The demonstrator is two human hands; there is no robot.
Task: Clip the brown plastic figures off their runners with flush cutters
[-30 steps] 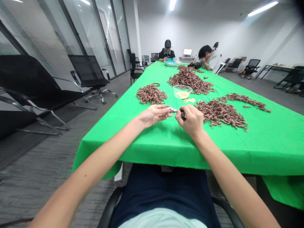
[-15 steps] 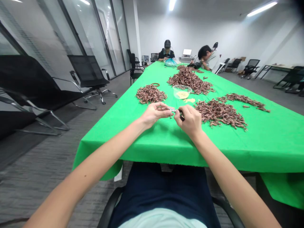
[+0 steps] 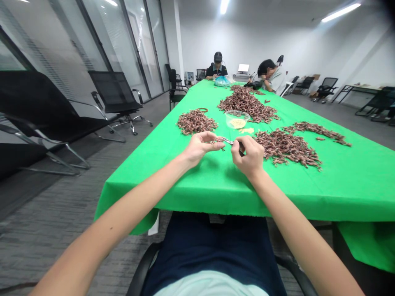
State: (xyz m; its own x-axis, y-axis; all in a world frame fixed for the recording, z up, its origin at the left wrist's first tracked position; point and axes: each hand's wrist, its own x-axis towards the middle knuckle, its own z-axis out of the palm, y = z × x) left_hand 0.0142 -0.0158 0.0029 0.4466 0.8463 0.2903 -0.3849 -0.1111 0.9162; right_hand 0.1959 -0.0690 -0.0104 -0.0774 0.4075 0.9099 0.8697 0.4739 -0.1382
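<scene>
Left hand (image 3: 201, 149) holds a brown piece (image 3: 220, 139) — right hand (image 3: 250, 155), metal-tipped tool (image 3: 227, 141).

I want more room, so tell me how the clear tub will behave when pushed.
The clear plastic tub looks thin-walled, so probably light and slightly flexible. Wide and low, it should slide sooner than tip. The loose pale pieces inside might shift if jolted.

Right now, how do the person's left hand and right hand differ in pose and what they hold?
The left hand pinches a small brownish piece; the right hand grips a metal-tipped tool.
The left hand is stretched out, while the right hand is curled round the tool's dark handle.
Both are bare and held over the green cloth.
</scene>
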